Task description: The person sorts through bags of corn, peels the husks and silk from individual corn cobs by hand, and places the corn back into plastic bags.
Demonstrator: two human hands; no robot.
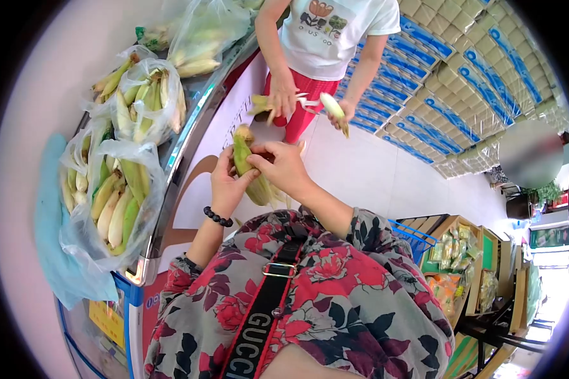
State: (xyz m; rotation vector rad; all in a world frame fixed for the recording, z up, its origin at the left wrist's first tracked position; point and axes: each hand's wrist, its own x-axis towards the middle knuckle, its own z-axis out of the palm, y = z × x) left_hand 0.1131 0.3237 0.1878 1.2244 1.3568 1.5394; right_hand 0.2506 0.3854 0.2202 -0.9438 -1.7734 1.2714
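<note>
An ear of corn (256,188) in its green husk is held up in front of my chest, its stem end pointing away from me. My left hand (224,180) is closed around its left side, with the thumb lying along the husk. From the right, my right hand (284,167) pinches the husk near the upper part, thumb and fingers pressed on the leaves. Pale silk hangs at the near end. Most of the ear still shows green leaves, and the kernels are hidden.
Plastic bags (114,221) of unpeeled corn lie on a metal-edged counter (164,189) at left. Across from me a person in a white shirt (335,44) holds a peeled corn ear (330,105) and loose husk. Wrapped packs (417,114) are stacked behind; produce crates (461,271) stand at right.
</note>
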